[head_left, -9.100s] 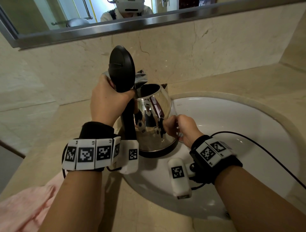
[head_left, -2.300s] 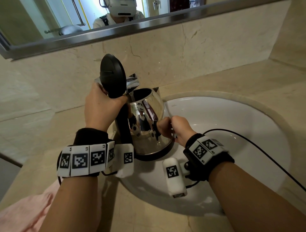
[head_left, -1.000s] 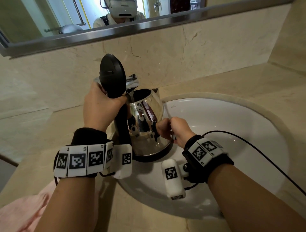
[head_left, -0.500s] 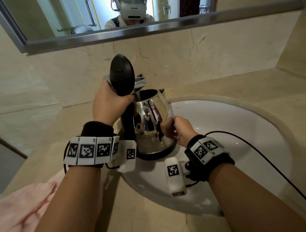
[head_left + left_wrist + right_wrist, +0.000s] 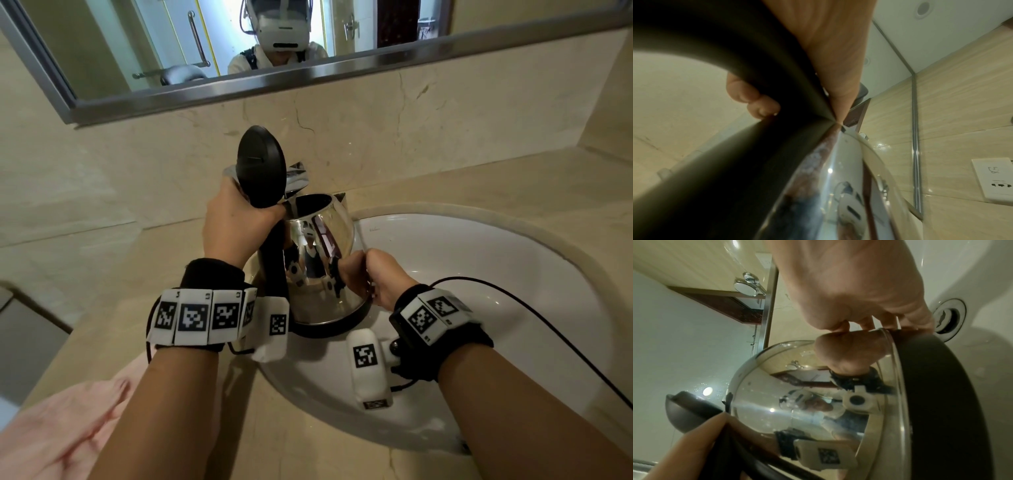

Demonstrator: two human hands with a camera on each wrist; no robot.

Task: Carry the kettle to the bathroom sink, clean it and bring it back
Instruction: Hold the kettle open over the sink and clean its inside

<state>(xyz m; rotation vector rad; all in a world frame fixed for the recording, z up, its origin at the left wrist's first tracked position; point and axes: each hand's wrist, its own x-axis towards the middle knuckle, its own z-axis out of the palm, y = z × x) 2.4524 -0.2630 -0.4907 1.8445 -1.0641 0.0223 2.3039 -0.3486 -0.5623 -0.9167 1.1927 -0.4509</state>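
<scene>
Standing over the sink point(image 5: 513, 260), the kettle point(image 5: 318, 270) has its lid point(image 5: 262, 164) raised, interior dark. Left hand point(image 5: 236, 222) wraps its handle; right hand point(image 5: 373, 277), fingers curled, presses its steel side.

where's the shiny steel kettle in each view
Head: shiny steel kettle at centre, over the white sink basin's left edge.
Left wrist: lower centre-right, a chrome curve.
Right wrist: centre, mirrored belly.
Shared landmark: its black handle, gripped by the left hand.
</scene>
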